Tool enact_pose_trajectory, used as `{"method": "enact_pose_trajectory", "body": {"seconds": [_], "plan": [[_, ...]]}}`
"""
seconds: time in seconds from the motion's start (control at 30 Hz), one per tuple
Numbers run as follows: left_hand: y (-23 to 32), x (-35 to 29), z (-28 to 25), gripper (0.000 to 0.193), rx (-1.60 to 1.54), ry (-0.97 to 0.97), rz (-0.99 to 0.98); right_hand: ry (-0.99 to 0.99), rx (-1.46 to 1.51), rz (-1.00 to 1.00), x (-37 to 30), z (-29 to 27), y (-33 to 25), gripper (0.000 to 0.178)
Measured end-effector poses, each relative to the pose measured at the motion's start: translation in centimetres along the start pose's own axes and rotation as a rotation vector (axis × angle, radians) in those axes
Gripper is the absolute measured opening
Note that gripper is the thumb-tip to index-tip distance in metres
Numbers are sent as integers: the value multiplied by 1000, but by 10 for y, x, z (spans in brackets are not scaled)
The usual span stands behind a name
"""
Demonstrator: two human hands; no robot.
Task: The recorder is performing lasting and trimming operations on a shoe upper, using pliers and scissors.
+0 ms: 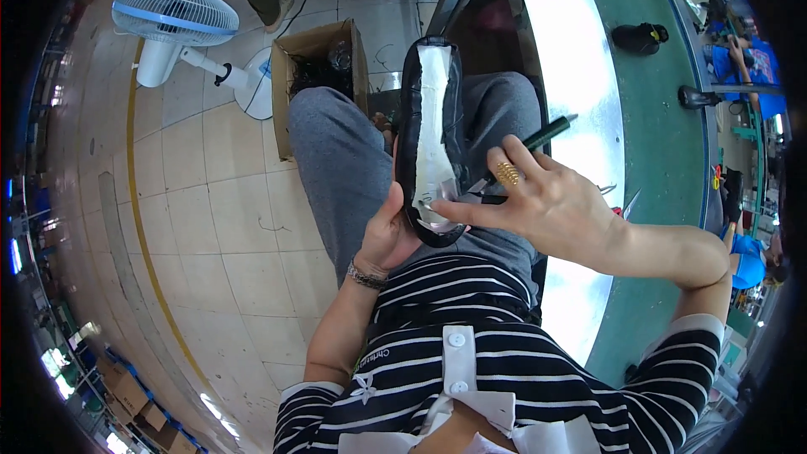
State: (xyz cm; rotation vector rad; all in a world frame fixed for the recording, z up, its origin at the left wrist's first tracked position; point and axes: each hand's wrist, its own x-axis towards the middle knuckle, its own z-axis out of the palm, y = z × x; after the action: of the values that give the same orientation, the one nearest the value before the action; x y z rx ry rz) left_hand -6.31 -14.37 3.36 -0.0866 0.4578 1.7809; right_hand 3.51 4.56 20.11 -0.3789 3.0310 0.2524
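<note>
My left hand (388, 234) grips the heel end of a black shoe upper (430, 130) turned sole side up over my lap, its white insole board facing me. My right hand (538, 202) rests its fingertips on the heel part of that insole and holds a dark pen-like tool (546, 131) between the fingers, its far end pointing up and right. A gold ring sits on one finger of the right hand and a bracelet is on my left wrist.
A shiny metal bench edge (572, 59) and a green conveyor belt (664, 143) run along my right, with a black shoe (639, 37) on the belt. An open cardboard box (315, 76) and a white floor fan (176, 21) stand on the tiled floor ahead left. Other people work at far right.
</note>
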Motion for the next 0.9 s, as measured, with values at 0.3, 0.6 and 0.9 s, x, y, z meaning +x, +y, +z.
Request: {"method": "enact_pose_trajectory", "body": {"seconds": [0.3, 0.6, 0.9], "plan": [[-1, -4, 40, 70, 345, 101, 152, -283, 302, 37, 0, 0, 4, 80], [-14, -12, -23, 51, 991, -3, 361, 19, 460, -99, 27, 0, -5, 75], [-13, -13, -17, 60, 831, 212, 82, 130, 321, -158, 13, 5, -42, 61]]}}
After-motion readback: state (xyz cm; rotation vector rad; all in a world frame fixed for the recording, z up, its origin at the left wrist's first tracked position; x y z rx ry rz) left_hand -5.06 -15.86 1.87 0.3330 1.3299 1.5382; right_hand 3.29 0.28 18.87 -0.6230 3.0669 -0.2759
